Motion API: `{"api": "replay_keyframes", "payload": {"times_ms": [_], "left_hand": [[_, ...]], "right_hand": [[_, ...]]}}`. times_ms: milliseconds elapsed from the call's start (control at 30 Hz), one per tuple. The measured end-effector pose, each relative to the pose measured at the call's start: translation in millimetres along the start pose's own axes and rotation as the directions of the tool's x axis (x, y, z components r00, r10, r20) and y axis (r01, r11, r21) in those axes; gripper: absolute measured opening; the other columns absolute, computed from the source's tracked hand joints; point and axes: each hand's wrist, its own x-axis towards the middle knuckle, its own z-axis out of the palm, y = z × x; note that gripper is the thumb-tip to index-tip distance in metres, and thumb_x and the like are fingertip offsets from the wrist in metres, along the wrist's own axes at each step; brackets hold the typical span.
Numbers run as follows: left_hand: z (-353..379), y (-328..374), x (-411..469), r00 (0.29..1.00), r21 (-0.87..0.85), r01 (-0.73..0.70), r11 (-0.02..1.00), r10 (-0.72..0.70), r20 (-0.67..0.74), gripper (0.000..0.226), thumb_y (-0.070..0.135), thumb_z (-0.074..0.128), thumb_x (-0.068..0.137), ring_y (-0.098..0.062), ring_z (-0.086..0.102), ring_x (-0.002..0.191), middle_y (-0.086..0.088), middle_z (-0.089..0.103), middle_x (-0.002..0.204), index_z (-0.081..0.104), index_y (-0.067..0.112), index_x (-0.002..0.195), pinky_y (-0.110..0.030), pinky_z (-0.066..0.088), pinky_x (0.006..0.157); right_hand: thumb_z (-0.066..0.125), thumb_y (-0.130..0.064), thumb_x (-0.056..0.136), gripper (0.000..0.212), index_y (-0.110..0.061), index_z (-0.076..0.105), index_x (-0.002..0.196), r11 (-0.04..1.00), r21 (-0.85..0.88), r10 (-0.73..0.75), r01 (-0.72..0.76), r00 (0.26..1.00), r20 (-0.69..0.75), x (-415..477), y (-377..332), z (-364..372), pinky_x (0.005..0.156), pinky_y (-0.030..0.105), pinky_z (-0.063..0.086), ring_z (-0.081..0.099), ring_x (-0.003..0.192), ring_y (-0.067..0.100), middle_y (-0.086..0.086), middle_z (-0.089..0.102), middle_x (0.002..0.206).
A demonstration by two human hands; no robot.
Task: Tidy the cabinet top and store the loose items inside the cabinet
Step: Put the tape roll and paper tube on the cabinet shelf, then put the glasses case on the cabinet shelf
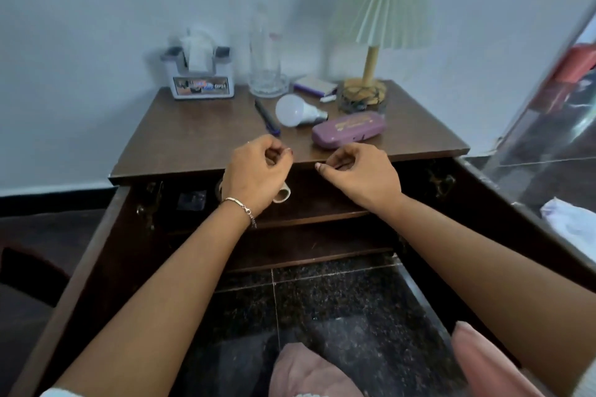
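The dark wooden cabinet top (pixel 200 142) carries a white light bulb (pixel 295 110), a dark pen (pixel 267 117), a mauve case (pixel 349 130) and a small purple-and-cream notepad (pixel 314 84). Both cabinet doors stand open, the left door (pixel 96 255) and the right door (pixel 503 203) swung toward me. My left hand (pixel 254 171) and my right hand (pixel 361 171) hover at the top's front edge, fingers curled in loose fists, with nothing visible in either. A roll of tape (pixel 283 195) lies on the upper inner shelf, partly hidden behind my left wrist.
At the back stand a tissue holder (pixel 198 74), a tall clear glass (pixel 266 68) and a lamp (pixel 374 42) with a pleated green shade. A glass-fronted unit (pixel 548 126) stands on the right. Dark speckled floor tiles (pixel 338 309) lie below, and pink cloth (pixel 309 374) lies nearest me.
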Motion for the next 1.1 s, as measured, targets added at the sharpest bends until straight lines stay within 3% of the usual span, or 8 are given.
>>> {"api": "replay_keyframes", "payload": {"times_ms": [167,233,367,467,567,767,967,1100], "left_hand": [[-1.0,13.6,20.3,0.997,-0.035,0.043,0.998,-0.040,0.071,0.004,0.030,0.065,0.080,-0.004,0.059,0.071,0.016,0.062,0.073,0.062,0.029,0.080,-0.028,0.051,0.076],[2.4,13.8,25.8,0.987,-0.010,0.065,0.998,-0.063,0.147,0.017,0.031,0.069,0.079,-0.009,0.060,0.086,0.013,0.064,0.089,0.062,0.025,0.093,-0.030,0.049,0.086],[16.4,20.1,33.9,0.976,0.014,0.051,0.999,-0.053,0.212,0.040,0.032,0.074,0.074,-0.013,0.061,0.096,0.001,0.063,0.114,0.061,0.020,0.110,-0.027,0.049,0.087],[28.6,27.6,42.5,0.963,0.002,0.050,0.999,-0.049,0.265,0.064,0.036,0.079,0.070,-0.014,0.060,0.104,0.000,0.059,0.124,0.054,0.015,0.125,-0.023,0.047,0.086],[42.5,30.6,46.5,0.948,-0.025,0.063,0.998,-0.052,0.314,0.082,0.040,0.083,0.065,-0.017,0.057,0.115,-0.004,0.057,0.131,0.047,0.012,0.133,-0.030,0.048,0.097],[57.4,25.1,50.9,0.964,0.031,0.063,0.998,-0.069,0.256,0.078,0.045,0.081,0.066,-0.016,0.057,0.111,-0.003,0.060,0.126,0.052,0.014,0.131,-0.029,0.048,0.093],[49.0,23.3,48.9,0.943,-0.118,0.155,0.981,-0.112,0.313,0.064,0.037,0.082,0.067,-0.010,0.059,0.100,-0.002,0.064,0.118,0.057,0.014,0.122,-0.026,0.050,0.087],[27.6,23.8,34.2,0.929,-0.293,0.197,0.936,-0.082,0.362,0.053,0.034,0.084,0.065,-0.014,0.063,0.100,0.002,0.068,0.106,0.064,0.018,0.112,-0.032,0.053,0.090]], "right_hand": [[0.069,-0.049,0.073,0.021,-0.029,0.062,0.073,0.998,-0.055,0.009,-0.014,0.997,-0.081,12.8,-7.2,-34.4,0.072,0.026,0.051,0.064,0.081,0.006,-0.017,0.065,0.074],[0.069,-0.041,0.075,0.017,-0.028,0.062,0.085,0.997,-0.070,0.016,-0.024,0.993,-0.118,20.4,-4.4,-42.9,0.073,0.026,0.047,0.063,0.089,0.012,-0.013,0.066,0.086],[0.064,-0.028,0.076,0.040,-0.017,0.058,0.114,0.989,-0.013,0.144,-0.149,0.968,-0.205,40.7,5.7,-53.5,0.086,0.031,0.042,0.055,0.112,0.025,0.003,0.062,0.116],[0.063,-0.026,0.080,0.051,-0.008,0.049,0.126,0.954,0.071,0.300,-0.293,0.942,-0.150,55.8,13.4,-50.1,0.095,0.037,0.041,0.049,0.121,0.033,0.011,0.056,0.127],[0.061,-0.031,0.084,0.053,-0.007,0.045,0.129,0.913,0.187,0.384,-0.363,0.920,-0.086,63.5,20.0,-37.3,0.099,0.040,0.039,0.047,0.123,0.034,0.013,0.055,0.129],[0.053,-0.038,0.090,0.057,-0.016,0.040,0.141,0.899,0.264,0.379,-0.349,0.922,-0.075,74.1,35.5,-21.6,0.108,0.043,0.037,0.042,0.130,0.029,0.005,0.054,0.136],[0.056,-0.033,0.091,0.052,-0.020,0.044,0.140,0.876,0.379,0.370,-0.300,0.921,-0.125,66.0,34.1,-21.4,0.108,0.043,0.040,0.046,0.129,0.021,0.001,0.054,0.137],[0.058,-0.026,0.093,0.043,-0.016,0.049,0.134,0.698,0.657,0.408,-0.285,0.912,-0.038,48.4,28.3,-34.0,0.093,0.036,0.054,0.057,0.115,0.017,0.004,0.057,0.129]]}}
